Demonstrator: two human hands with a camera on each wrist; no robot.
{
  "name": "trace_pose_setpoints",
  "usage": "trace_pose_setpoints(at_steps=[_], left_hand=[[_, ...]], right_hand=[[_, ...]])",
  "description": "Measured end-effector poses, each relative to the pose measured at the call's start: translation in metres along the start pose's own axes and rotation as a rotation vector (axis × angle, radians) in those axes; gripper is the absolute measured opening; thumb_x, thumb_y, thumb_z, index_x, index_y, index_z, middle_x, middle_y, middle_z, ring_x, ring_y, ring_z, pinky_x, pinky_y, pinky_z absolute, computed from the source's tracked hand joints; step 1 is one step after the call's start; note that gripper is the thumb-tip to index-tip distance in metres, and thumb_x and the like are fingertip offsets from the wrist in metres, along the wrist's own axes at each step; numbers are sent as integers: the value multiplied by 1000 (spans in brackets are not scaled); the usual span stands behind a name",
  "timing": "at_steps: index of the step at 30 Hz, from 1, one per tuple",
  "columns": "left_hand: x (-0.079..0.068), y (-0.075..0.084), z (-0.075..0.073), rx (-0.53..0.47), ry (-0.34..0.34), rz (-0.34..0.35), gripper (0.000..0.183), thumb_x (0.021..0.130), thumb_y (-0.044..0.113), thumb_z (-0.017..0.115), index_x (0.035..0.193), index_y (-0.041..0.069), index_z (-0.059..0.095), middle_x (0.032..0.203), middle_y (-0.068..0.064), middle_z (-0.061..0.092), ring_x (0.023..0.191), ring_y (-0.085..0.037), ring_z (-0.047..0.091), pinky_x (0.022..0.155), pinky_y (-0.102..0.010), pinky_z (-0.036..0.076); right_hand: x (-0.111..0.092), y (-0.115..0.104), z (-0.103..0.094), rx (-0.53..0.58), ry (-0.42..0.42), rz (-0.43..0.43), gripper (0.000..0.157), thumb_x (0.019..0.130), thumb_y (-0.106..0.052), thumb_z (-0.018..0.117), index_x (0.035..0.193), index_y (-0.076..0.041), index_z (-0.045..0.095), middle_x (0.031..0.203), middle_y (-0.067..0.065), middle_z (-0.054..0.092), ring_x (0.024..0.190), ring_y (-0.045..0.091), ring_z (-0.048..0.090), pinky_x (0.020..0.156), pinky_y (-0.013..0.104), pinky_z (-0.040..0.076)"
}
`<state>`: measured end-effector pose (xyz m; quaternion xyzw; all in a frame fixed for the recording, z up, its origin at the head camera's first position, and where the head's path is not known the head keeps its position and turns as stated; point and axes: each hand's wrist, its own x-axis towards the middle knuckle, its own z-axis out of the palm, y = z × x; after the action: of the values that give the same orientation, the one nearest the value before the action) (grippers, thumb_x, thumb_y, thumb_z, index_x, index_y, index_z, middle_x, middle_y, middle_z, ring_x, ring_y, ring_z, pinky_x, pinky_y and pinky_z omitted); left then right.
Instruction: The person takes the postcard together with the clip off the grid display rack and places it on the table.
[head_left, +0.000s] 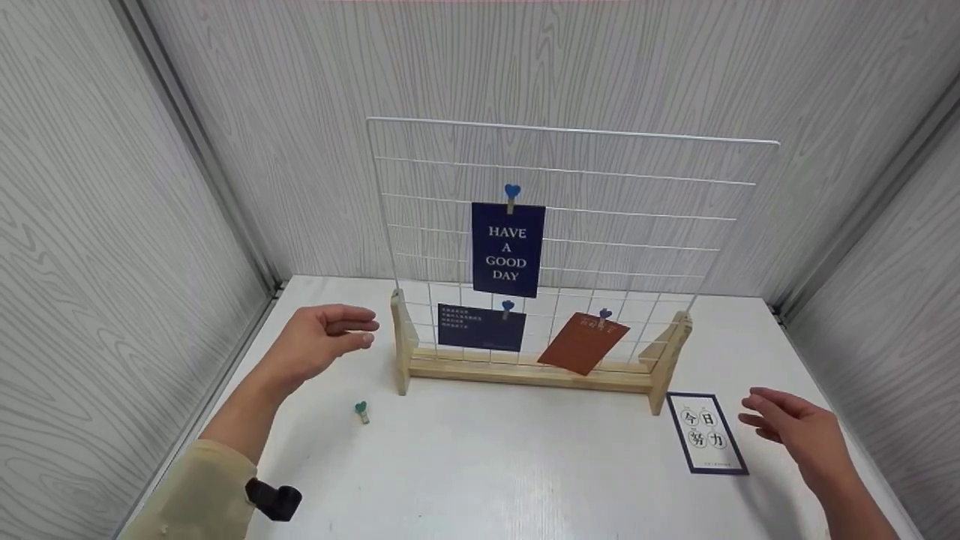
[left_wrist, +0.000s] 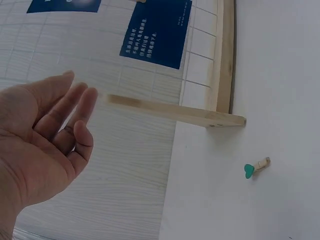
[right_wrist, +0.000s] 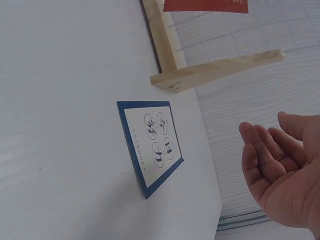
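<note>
My left hand (head_left: pixel 319 341) hovers left of the wooden stand, fingers loosely bent and holding nothing. Below it on the table lies a small clothespin with a green heart (head_left: pixel 361 412), also seen in the left wrist view (left_wrist: pixel 256 167). At the right, my right hand (head_left: pixel 802 429) is raised beside a blue-bordered white card (head_left: pixel 706 433) lying flat on the table; its fingers are relaxed around nothing. Between the hands stands a white wire grid (head_left: pixel 622 191) in a wooden base (head_left: pixel 525 373). Heart clothespins hold a "HAVE A GOOD DAY" card (head_left: pixel 507 251), a dark blue card (head_left: pixel 480 328) and a tilted red-brown card (head_left: pixel 583 343) on it.
The white table (head_left: pixel 480 465) is enclosed by wood-grain panels at the back (head_left: pixel 300 112) and both sides. The base's two upright feet, left (head_left: pixel 403 345) and right (head_left: pixel 667 367), stick out toward the front. A black strap piece (head_left: pixel 274 500) sits at the left sleeve.
</note>
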<state>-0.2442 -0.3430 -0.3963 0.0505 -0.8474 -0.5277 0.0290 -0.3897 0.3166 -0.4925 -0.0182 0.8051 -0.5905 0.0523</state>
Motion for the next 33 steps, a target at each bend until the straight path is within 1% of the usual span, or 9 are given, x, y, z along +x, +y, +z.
trace_pose_setpoints(at_steps=[2, 3, 6, 10, 16, 21, 24, 29, 33], left_hand=[[1, 9, -1, -2, -4, 17, 40, 100, 11, 76, 138, 3, 68, 131, -12, 73, 123, -25, 69, 111, -46, 50], [1, 14, -2, -1, -3, 26, 39, 100, 11, 76, 138, 3, 69, 131, -12, 73, 123, -25, 69, 111, -44, 50], [3, 27, -2, 3, -3, 56, 38, 100, 10, 76, 137, 3, 69, 131, -12, 73, 123, -25, 70, 108, -40, 53], [6, 45, -3, 7, -2, 96, 37, 100, 9, 76, 136, 4, 70, 130, -12, 74, 122, -25, 70, 104, -34, 55], [10, 73, -4, 30, -3, 139, 37, 99, 9, 76, 135, 5, 71, 130, -10, 74, 120, -23, 70, 104, -36, 55], [15, 95, -2, 54, -5, 176, 37, 100, 11, 76, 136, 7, 71, 131, -9, 73, 122, -22, 69, 105, -39, 55], [19, 106, 1, 58, -15, 201, 37, 100, 11, 75, 136, 8, 71, 129, -7, 74, 121, -22, 69, 106, -40, 54], [28, 123, 7, 40, -44, 222, 37, 100, 13, 76, 137, 8, 71, 129, -6, 74, 120, -20, 69, 106, -40, 54], [33, 135, 12, 32, -52, 237, 37, 101, 15, 76, 137, 8, 71, 131, -9, 73, 121, -21, 69, 108, -41, 53]], right_hand=[[-1, -6, 0, 22, -12, -39, 21, 105, -26, 71, 124, -17, 76, 103, -11, 79, 92, 8, 78, 79, 21, 60], [-1, -10, 0, 32, -19, -54, 19, 106, -24, 70, 123, -19, 76, 103, -12, 79, 92, 8, 78, 79, 21, 60], [-2, -19, 1, 36, -33, -94, 17, 106, -21, 69, 121, -21, 76, 103, -12, 79, 92, 7, 77, 80, 20, 60], [-3, -33, 3, 28, -38, -124, 18, 106, -20, 69, 123, -20, 76, 104, -11, 79, 92, 6, 77, 80, 19, 59], [-5, -56, 15, -3, -40, -185, 25, 106, -20, 69, 128, -11, 75, 105, -10, 79, 93, 7, 77, 81, 18, 59], [-7, -76, 32, -60, -35, -244, 37, 106, -24, 69, 134, 1, 69, 108, -9, 79, 95, 7, 77, 82, 19, 59], [-7, -87, 45, -89, -54, -271, 44, 107, -26, 67, 137, 6, 65, 110, -8, 79, 97, 7, 77, 84, 20, 59], [-7, -100, 63, -124, -94, -299, 46, 109, -28, 64, 140, 6, 63, 116, -1, 78, 100, 8, 76, 87, 21, 59], [-6, -112, 76, -117, -120, -317, 45, 109, -28, 65, 140, 4, 64, 128, 12, 73, 102, 10, 76, 87, 22, 58]])
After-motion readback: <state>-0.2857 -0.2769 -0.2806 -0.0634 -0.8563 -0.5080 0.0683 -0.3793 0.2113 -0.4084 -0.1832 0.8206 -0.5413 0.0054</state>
